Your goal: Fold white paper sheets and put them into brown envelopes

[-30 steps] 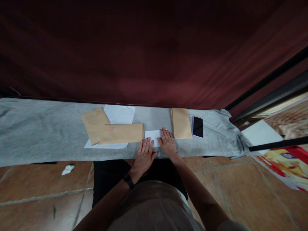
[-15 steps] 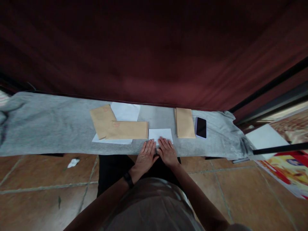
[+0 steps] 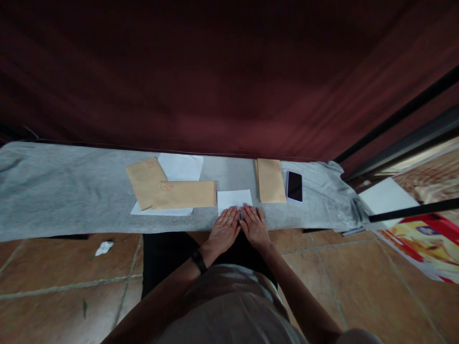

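A small white paper lies on the grey cloth near its front edge. My left hand lies flat, palm down, fingertips on the paper's lower edge. Beside it, my right hand also lies flat with its fingertips on the lower right part of the paper. The two hands almost meet, and both hide the paper's near edge. Left of the paper, a long brown envelope overlaps another brown envelope. White sheets show behind and beneath them.
The grey cloth covers a narrow surface. To the right lie stacked brown envelopes and a phone. A dark red curtain hangs behind. At the far right are a black bar and a colourful box.
My hands have shifted slightly right relative to the paper and stay flat at its near edge. The whole view has moved a little, so the table items appear slightly further left.
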{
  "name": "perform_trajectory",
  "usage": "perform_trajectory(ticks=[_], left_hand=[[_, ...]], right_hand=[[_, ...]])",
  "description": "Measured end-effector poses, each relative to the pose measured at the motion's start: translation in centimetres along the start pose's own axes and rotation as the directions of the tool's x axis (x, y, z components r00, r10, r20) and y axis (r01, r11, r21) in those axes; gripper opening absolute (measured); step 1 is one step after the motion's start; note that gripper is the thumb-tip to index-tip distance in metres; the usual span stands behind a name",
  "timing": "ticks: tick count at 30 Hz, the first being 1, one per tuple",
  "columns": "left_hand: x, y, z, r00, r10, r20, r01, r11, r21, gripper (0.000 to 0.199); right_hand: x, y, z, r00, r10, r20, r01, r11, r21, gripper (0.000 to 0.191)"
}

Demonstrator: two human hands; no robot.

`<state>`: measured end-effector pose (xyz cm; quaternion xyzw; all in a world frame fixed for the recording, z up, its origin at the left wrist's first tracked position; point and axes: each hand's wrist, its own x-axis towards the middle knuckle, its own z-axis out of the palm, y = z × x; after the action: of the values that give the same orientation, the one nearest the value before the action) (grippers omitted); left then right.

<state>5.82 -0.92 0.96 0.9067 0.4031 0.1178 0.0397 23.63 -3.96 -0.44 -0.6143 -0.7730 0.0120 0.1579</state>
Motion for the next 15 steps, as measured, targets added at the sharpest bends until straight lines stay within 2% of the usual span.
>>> perform_trajectory(ticks=[4, 8, 12, 15], left_hand=[[0.0, -0.4, 0.4, 0.997, -0.076, -0.026, 0.077, 0.997, 0.029, 0.056], [1.4, -0.6, 0.3, 0.989, -0.144, -0.027, 0.145, 0.989, 0.04, 0.064], [3.4, -0.6, 0.1, 0.993, -0.12, 0.018, 0.12, 0.992, 0.032, 0.06], [3.9, -1.1, 0.1, 0.995, -0.091, 0.041, 0.09, 0.996, 0.018, 0.06]], right_hand=[[-0.2, 0.1, -0.2, 1.0, 0.004, -0.001, -0.004, 1.0, 0.016, 0.049], [0.4, -0.1, -0.3, 0.999, 0.034, -0.039, -0.032, 0.998, 0.059, 0.047], [2.9, -0.3, -0.5, 1.0, 0.02, -0.017, -0.018, 0.995, 0.1, 0.049], [4.7, -0.4, -0.1, 1.0, 0.002, 0.014, -0.003, 0.997, 0.071, 0.05]])
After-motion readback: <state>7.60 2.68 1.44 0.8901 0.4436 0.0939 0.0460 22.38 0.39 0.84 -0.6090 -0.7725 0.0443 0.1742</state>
